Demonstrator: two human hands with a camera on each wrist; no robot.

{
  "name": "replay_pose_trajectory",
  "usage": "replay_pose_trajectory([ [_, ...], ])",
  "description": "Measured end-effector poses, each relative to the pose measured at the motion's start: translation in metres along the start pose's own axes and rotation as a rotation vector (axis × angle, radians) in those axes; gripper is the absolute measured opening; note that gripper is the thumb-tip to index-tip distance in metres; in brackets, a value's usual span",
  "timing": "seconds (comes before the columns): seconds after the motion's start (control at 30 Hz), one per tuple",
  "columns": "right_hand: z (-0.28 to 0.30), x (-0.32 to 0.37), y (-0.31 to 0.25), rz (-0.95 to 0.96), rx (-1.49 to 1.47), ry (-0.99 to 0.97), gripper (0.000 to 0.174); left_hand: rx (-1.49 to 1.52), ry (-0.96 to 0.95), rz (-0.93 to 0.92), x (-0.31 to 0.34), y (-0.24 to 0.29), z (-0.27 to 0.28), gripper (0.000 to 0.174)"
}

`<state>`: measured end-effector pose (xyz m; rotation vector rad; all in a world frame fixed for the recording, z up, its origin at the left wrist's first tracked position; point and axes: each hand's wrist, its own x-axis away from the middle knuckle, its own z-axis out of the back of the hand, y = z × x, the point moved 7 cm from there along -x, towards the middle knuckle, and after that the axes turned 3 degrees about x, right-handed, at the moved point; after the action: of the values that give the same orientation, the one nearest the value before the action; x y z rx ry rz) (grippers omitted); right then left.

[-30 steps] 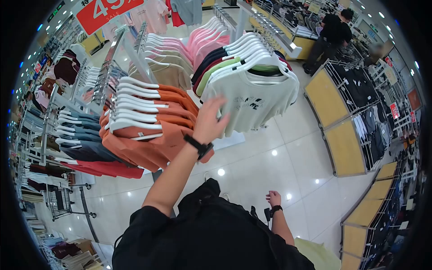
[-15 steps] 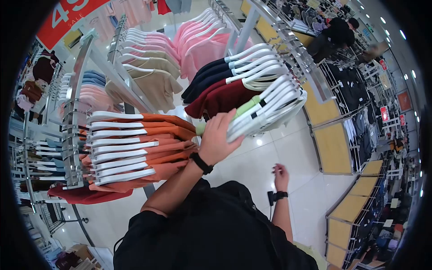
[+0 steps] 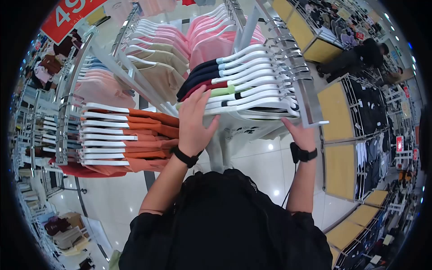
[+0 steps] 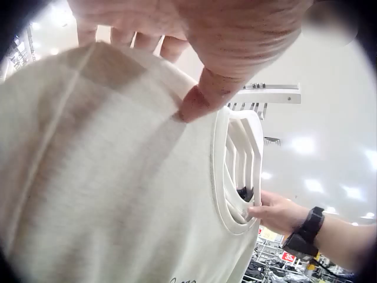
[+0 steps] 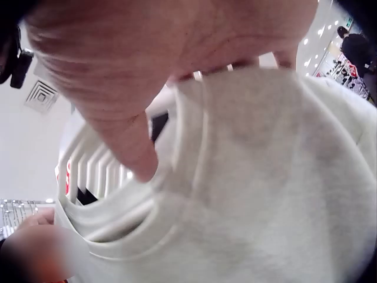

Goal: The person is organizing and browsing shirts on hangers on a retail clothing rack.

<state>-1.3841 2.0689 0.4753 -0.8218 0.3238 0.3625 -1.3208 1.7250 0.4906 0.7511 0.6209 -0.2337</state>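
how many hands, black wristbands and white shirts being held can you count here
hands: 2 (left hand, right hand)
black wristbands: 2 (left wristband, right wristband)
front white shirt, gripped at the shoulders by both hands: 1
total: 5

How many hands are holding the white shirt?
2. The left hand pinches the white shirt near one shoulder; the right hand pinches it at the collar.
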Motion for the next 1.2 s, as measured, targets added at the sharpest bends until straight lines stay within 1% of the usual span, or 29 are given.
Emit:
replay_pose_trajectory([
  [0.03, -0.017, -0.005, 0.028, -0.077, 0.038, -0.025, 0.064, -0.016, 0.007, 0.008, -0.004, 0.001, -0.006, 0.07],
  [0.07, -0.027, -0.008, 0.042, -0.154, 0.077, -0.051, 0.064, -0.078, 0.006, -0.014, -0.006, 0.003, -0.013, 0.07],
  [0.1, -0.026, -0.008, 0.05, -0.14, 0.063, -0.064, 0.064, -0.144, 0.005, -0.035, -0.008, 0.01, -0.024, 0.071],
  [0.17, -0.025, -0.011, 0.039, -0.048, 0.033, -0.018, 0.062, -0.184, 0.039, -0.004, -0.007, 0.008, -0.027, 0.07],
  [0.2, -0.023, -0.011, 0.041, 0.018, 0.034, 0.009, 0.063, -0.203, 0.068, 0.015, -0.007, 0.012, -0.028, 0.068],
  [0.23, -0.025, -0.009, 0.04, 0.025, 0.019, -0.003, 0.063, -0.22, 0.092, 0.04, -0.004, 0.014, -0.027, 0.066],
  [0.3, -0.018, -0.006, 0.028, 0.111, -0.116, 0.069, 0.062, -0.236, 0.121, 0.065, 0.004, 0.018, -0.029, 0.064],
  [0.37, -0.016, -0.004, 0.024, 0.142, -0.178, 0.024, 0.063, -0.11, 0.202, 0.037, 0.015, 0.013, -0.026, 0.056],
  [0.4, -0.009, -0.001, 0.014, 0.164, -0.116, 0.028, 0.064, -0.028, 0.21, 0.063, 0.017, 0.01, -0.025, 0.048],
  [0.43, -0.005, 0.001, 0.006, 0.186, -0.053, 0.031, 0.066, -0.064, 0.227, 0.076, 0.017, 0.01, -0.021, 0.048],
  [0.47, -0.004, 0.005, 0.004, 0.218, 0.027, 0.011, 0.071, 0.021, 0.195, 0.117, 0.017, 0.007, -0.022, 0.047],
  [0.5, -0.006, 0.006, -0.002, 0.234, 0.0, -0.004, 0.071, 0.106, 0.164, 0.158, 0.016, 0.004, -0.022, 0.046],
  [0.53, -0.007, 0.007, -0.007, 0.248, 0.076, 0.007, 0.07, 0.007, 0.132, 0.125, 0.014, 0.007, -0.022, 0.051],
  [0.57, -0.007, 0.005, -0.01, 0.263, 0.157, 0.024, 0.07, -0.01, 0.145, 0.13, 0.013, 0.01, -0.022, 0.051],
  [0.6, -0.008, 0.003, -0.012, 0.275, 0.148, 0.061, 0.067, -0.087, 0.121, 0.105, 0.012, 0.017, -0.024, 0.054],
  [0.63, -0.011, 0.002, -0.007, 0.291, 0.132, 0.053, 0.067, -0.164, 0.097, 0.084, 0.014, 0.023, -0.025, 0.058],
  [0.7, -0.016, -0.002, 0.009, 0.297, 0.165, 0.07, 0.064, -0.237, 0.072, 0.102, 0.027, 0.026, -0.026, 0.069],
  [0.73, -0.018, -0.003, 0.013, 0.263, 0.179, 0.074, 0.06, -0.216, 0.085, 0.151, 0.037, 0.027, -0.023, 0.07],
  [0.77, -0.017, -0.004, 0.014, 0.262, 0.121, 0.069, 0.056, -0.193, 0.101, 0.196, 0.048, 0.026, -0.019, 0.07],
  [0.8, -0.018, -0.001, 0.02, 0.228, 0.092, 0.073, 0.055, -0.227, 0.122, 0.215, 0.061, 0.026, -0.01, 0.07],
  [0.83, -0.018, 0.004, 0.023, 0.192, 0.071, 0.082, 0.054, -0.181, 0.14, 0.218, 0.072, 0.026, -0.004, 0.068],
  [0.87, -0.018, 0.011, 0.016, 0.213, 0.054, 0.076, 0.054, -0.126, 0.154, 0.214, 0.084, 0.026, 0.002, 0.065],
  [0.9, -0.014, 0.016, 0.01, 0.2, 0.021, 0.104, 0.056, -0.145, 0.173, 0.219, 0.097, 0.025, 0.009, 0.065],
  [0.97, -0.008, 0.024, -0.008, 0.194, -0.014, 0.131, 0.058, 0.036, 0.131, 0.322, 0.129, 0.017, 0.015, 0.056],
  [1.0, -0.006, 0.029, -0.023, 0.238, -0.009, 0.139, 0.059, 0.006, 0.154, 0.349, 0.145, 0.017, 0.02, 0.047],
  [1.03, -0.005, 0.036, -0.034, 0.278, 0.0, 0.148, 0.06, 0.002, 0.164, 0.349, 0.161, 0.019, 0.024, 0.047],
  [1.1, -0.01, 0.052, -0.043, 0.275, -0.006, 0.151, 0.058, 0.111, 0.073, 0.521, 0.2, 0.009, 0.024, 0.039],
  [1.13, -0.013, 0.061, -0.053, 0.301, 0.014, 0.152, 0.055, 0.109, 0.083, 0.52, 0.219, 0.01, 0.026, 0.039],
  [1.2, -0.022, 0.082, -0.066, 0.341, 0.031, 0.154, 0.051, 0.093, -0.025, 0.617, 0.26, 0.008, 0.023, 0.033],
])
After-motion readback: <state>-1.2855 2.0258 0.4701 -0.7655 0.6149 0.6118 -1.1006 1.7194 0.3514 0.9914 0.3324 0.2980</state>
